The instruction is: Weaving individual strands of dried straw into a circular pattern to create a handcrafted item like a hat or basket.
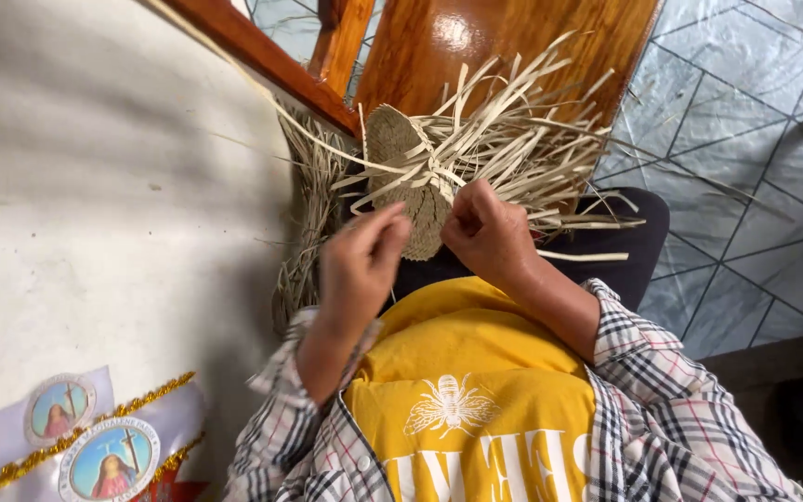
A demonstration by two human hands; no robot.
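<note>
The right hand [487, 231] is curled nearly closed, its fingertips pinched onto pale flat straw strips [504, 149] at the right edge of a small woven piece [413, 191]; exactly which strip it has is hard to tell, since the knuckles hide the pinch. The left hand [362, 260] is looser — fingers bent and held together, their tips pressing the lower left edge of the same woven piece, thumb tucked out of sight behind it. The woven piece is a tan, tightly plaited oval with a fine checkered texture, tilted up over the person's lap, resting between the two hands. From its upper and right sides the unwoven strips fan out in a stiff, ribbon-like spray, cream-coloured and flat, crossing one another over the dark trousers [606, 246]. A second bundle of thinner, drier straw [309, 214] hangs down at the left edge of the lap, beside a pale wall [95, 186]. Behind the work stands a wooden chair [476, 46] — glossy, reddish-brown, with a smooth seat and slanting rails. The person wears a yellow shirt [467, 372] under plaid sleeves [671, 409]. Grey-blue floor tiles [745, 139] with thin diagonal joints lie to the right, and a white sash [76, 437] with gold trim and round medallions sits at the lower left corner.
</note>
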